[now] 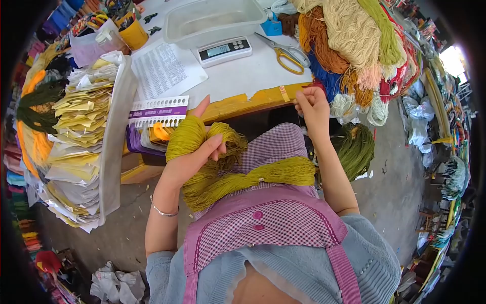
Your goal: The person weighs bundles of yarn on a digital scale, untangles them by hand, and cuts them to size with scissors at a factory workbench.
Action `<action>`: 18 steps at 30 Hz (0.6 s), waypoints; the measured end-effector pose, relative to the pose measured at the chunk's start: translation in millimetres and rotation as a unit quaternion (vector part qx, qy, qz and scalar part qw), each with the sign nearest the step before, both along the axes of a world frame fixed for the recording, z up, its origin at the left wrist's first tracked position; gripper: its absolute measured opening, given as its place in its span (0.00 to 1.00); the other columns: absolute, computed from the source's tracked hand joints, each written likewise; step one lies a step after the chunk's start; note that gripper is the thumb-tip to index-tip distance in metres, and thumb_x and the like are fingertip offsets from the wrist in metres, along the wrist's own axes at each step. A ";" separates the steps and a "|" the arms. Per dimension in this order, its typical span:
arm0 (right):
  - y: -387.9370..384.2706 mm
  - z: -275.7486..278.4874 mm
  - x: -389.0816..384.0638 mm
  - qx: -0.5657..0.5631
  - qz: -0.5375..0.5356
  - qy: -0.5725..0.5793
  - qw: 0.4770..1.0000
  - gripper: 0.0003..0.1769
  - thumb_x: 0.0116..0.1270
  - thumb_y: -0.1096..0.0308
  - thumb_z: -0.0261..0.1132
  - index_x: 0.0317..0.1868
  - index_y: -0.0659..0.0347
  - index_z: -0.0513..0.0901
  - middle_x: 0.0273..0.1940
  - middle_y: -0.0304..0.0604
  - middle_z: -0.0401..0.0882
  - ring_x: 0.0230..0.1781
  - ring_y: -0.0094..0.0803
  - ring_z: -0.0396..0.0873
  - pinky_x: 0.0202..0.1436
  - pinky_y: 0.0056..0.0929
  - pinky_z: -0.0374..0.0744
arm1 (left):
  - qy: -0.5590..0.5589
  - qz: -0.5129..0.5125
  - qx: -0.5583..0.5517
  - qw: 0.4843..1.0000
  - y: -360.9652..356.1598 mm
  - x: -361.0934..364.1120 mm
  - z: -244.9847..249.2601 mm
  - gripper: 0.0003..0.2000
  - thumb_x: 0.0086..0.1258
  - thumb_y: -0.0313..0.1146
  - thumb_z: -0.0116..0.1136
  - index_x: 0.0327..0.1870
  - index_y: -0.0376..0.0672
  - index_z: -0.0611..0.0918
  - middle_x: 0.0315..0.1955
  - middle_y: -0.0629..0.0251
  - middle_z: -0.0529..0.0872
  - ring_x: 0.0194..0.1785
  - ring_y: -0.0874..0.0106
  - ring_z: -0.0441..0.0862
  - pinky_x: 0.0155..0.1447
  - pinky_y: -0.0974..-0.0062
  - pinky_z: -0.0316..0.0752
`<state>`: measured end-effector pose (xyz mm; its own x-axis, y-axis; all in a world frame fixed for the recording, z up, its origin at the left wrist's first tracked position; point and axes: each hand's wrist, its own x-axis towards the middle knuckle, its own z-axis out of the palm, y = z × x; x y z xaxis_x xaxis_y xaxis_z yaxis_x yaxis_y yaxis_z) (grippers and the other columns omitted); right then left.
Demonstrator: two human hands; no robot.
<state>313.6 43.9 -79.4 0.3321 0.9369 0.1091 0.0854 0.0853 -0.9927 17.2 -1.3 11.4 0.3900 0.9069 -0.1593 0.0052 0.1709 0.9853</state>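
Note:
My left hand [195, 156] is wrapped around a looped skein of olive-yellow yarn [186, 136], thumb across it and one finger pointing up. More of the same yarn [283, 171] lies across my lap on the checked apron [271, 144]. At the table's front edge, my right hand [315, 107] is raised with thumb and fingers pinched together; what they hold is too fine to make out. Just left of those fingertips, a small yellow printed strip [284, 93] sits on the table edge. A dark green skein [354, 151] hangs below my right forearm.
On the table are scissors [288, 58], a digital scale [224, 51], a clear plastic tub [212, 25] and a printed sheet [163, 71]. Colourful skeins [349, 45] pile at the right. A bin of papers [117, 131] stands left, near a purple-and-white card with holes [158, 111].

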 end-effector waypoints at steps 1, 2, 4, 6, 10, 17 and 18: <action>-0.1 -3.2 4.0 -0.058 0.005 -0.049 0.997 0.12 0.71 0.62 0.63 0.40 0.64 0.77 0.27 0.37 0.81 0.25 0.18 0.76 0.29 0.15 0.73 | -0.002 -0.003 0.000 1.000 -0.1 -1.5 -1.0 0.35 0.72 0.26 0.55 0.77 0.46 0.51 0.26 0.69 0.79 0.27 0.83 0.72 0.32 0.86 0.68; 0.2 -5.9 6.7 -0.116 0.010 -0.098 0.988 0.15 0.71 0.59 0.63 0.40 0.65 0.78 0.27 0.37 0.81 0.24 0.18 0.76 0.28 0.15 0.73 | 0.007 0.000 -0.009 1.000 -0.2 -3.7 -2.7 0.35 0.72 0.26 0.55 0.77 0.47 0.51 0.26 0.69 0.79 0.27 0.83 0.72 0.32 0.86 0.68; 3.4 -9.5 6.5 -0.173 0.024 -0.066 0.982 0.21 0.69 0.54 0.64 0.35 0.68 0.82 0.25 0.39 0.82 0.22 0.19 0.76 0.26 0.17 0.75 | 0.016 0.003 -0.020 1.000 -0.3 -3.7 -5.1 0.35 0.72 0.27 0.55 0.77 0.47 0.52 0.26 0.69 0.80 0.27 0.83 0.72 0.32 0.86 0.68; 5.8 -6.8 2.2 -0.204 0.046 0.057 0.976 0.17 0.67 0.56 0.67 0.31 0.64 0.82 0.25 0.37 0.82 0.21 0.17 0.75 0.25 0.15 0.73 | 0.009 0.002 -0.009 1.000 0.1 -2.2 -6.0 0.35 0.72 0.28 0.55 0.77 0.47 0.52 0.26 0.70 0.80 0.26 0.83 0.72 0.31 0.87 0.67; 13.7 -31.4 7.6 -0.181 0.054 0.159 0.969 0.14 0.66 0.60 0.68 0.29 0.60 0.80 0.23 0.34 0.80 0.19 0.16 0.72 0.23 0.14 0.71 | 0.014 0.004 -0.022 1.000 -0.1 -3.2 -3.2 0.35 0.72 0.28 0.55 0.77 0.48 0.51 0.26 0.70 0.80 0.26 0.84 0.72 0.31 0.87 0.67; -8.4 8.7 -22.8 -0.078 0.152 0.299 0.939 0.05 0.68 0.70 0.63 0.32 0.60 0.80 0.26 0.36 0.80 0.22 0.16 0.71 0.22 0.14 0.65 | 0.016 0.025 0.016 0.999 -1.8 -8.0 -8.7 0.34 0.73 0.27 0.54 0.77 0.45 0.52 0.27 0.67 0.80 0.27 0.82 0.72 0.33 0.86 0.68; -18.3 28.2 -41.0 -0.056 0.175 0.270 0.945 0.05 0.68 0.70 0.63 0.33 0.60 0.80 0.26 0.36 0.80 0.22 0.16 0.71 0.23 0.13 0.66 | -0.008 0.028 0.012 1.000 -1.3 -6.6 -7.3 0.35 0.72 0.27 0.54 0.77 0.45 0.51 0.29 0.67 0.80 0.29 0.82 0.73 0.34 0.84 0.69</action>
